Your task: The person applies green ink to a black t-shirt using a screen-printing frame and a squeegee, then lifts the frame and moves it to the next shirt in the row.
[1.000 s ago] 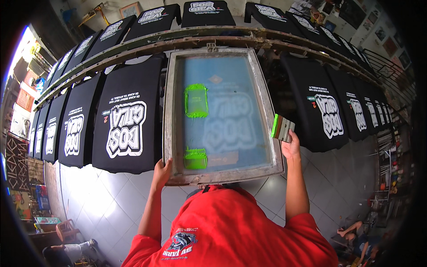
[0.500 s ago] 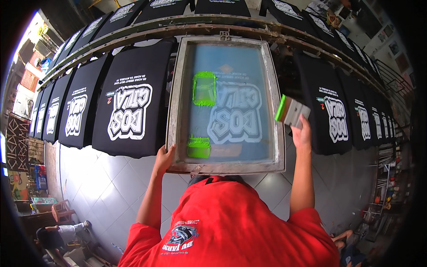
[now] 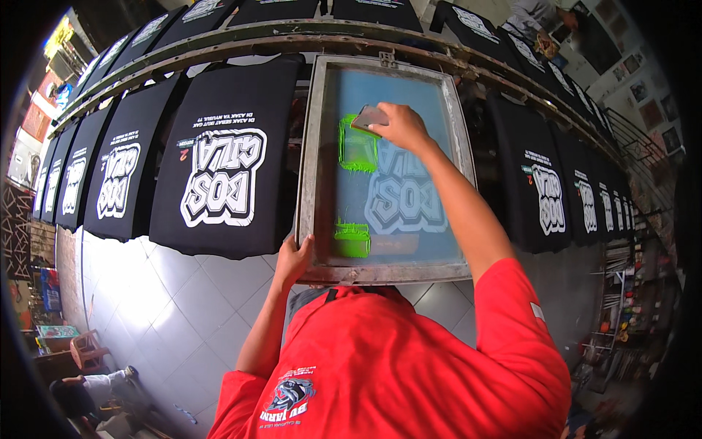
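A framed printing screen (image 3: 417, 95) with blue mesh lies in front of me, over a dark shirt whose white lettering shows through. Bright green ink (image 3: 352, 241) forms a patch low on the mesh, with a green ink outline (image 3: 358, 167) higher up on the left side. My right hand (image 3: 401, 126) is closed on a small squeegee (image 3: 370, 118), its blade set down at the upper edge of that outline. At the lower left corner, my left hand (image 3: 295, 257) grips the wooden frame of the screen.
Printed black T-shirts (image 3: 223, 95) on boards stand in rows left and right, and another row lies beyond the rail (image 3: 248, 35). A person (image 3: 110, 388) is at the lower left, near a stool (image 3: 89, 350). Shelves (image 3: 614, 293) line the right.
My right hand has carried the squeegee from beyond the screen's right side, left and over the mesh, down onto the upper green outline. My left hand still grips the frame's corner.
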### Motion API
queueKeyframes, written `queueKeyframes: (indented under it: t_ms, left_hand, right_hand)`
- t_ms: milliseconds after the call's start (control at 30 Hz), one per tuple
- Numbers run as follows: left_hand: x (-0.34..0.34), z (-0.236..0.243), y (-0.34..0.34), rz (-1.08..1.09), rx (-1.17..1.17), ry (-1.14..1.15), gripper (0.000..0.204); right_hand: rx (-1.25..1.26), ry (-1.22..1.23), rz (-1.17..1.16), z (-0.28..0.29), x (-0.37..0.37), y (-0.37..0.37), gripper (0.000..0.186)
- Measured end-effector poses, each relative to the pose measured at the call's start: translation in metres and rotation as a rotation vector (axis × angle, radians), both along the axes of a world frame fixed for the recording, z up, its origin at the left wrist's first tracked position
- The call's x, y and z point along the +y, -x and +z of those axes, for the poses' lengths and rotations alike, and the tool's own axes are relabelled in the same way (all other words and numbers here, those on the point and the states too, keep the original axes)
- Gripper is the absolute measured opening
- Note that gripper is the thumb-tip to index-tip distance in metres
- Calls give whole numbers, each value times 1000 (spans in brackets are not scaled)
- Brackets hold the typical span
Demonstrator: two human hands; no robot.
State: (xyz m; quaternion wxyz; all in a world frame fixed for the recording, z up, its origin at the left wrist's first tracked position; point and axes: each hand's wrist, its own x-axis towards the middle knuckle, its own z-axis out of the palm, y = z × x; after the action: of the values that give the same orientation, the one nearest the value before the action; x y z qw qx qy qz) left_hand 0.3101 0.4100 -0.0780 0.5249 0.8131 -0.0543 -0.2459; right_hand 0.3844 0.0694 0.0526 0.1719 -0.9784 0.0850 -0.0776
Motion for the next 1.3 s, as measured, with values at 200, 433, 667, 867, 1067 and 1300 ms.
queueKeyframes:
  t_ms: [200, 433, 667, 867, 1067, 1300]
  left_hand:
    - [3, -5, -3, -17, 7, 28, 45]
    - [4, -17, -1, 5, -34, 7, 40]
    - [3, -19, -1, 15, 45, 36, 39]
    - [0, 4, -3, 3, 34, 73, 40]
    - [3, -11, -3, -14, 28, -27, 36]
    - [1, 8, -4, 0, 108, 18, 36]
  right_hand:
    - [-44, 153, 75, -43, -2, -32, 30]
    - [-243, 225, 179, -82, 41, 33, 28]
    - [-21, 48, 76, -35, 29, 16, 25]
    - [-123, 118, 35, -57, 10, -23, 24]
    - [-116, 170, 107, -76, 40, 23, 25]
    - [161, 72, 83, -17, 32, 14, 30]
